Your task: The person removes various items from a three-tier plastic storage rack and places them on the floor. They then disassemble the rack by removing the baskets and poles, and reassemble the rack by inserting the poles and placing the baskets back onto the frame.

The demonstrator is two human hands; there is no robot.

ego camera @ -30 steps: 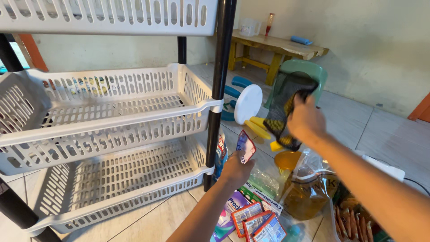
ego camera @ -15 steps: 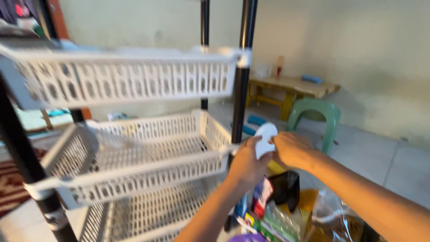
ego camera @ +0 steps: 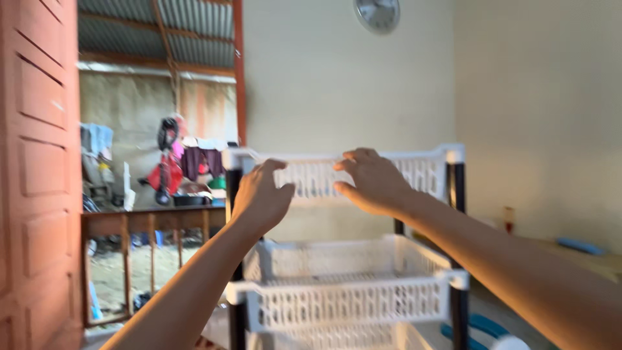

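Both hands are raised at the top basket [ego camera: 337, 176] of a white plastic slotted rack with black posts. The left hand [ego camera: 259, 198] sits at the basket's front rim near the left corner post [ego camera: 233, 194], fingers curled loosely, grip narrow; whether it actually touches the rim cannot be told through the blur. The right hand [ego camera: 372, 181] is just beside it toward the middle of the same rim, fingers bent over the front wall, thumb below; contact likewise uncertain, and nothing is seen held in either grip. The top basket stands level, at hand height. The middle basket [ego camera: 350, 295] lies directly below on the same posts. Behind the rack is a pale wall with a round clock [ego camera: 377, 13] high up. At far left, a reddish door [ego camera: 35, 175] frames an open yard with hanging clothes [ego camera: 175, 162].
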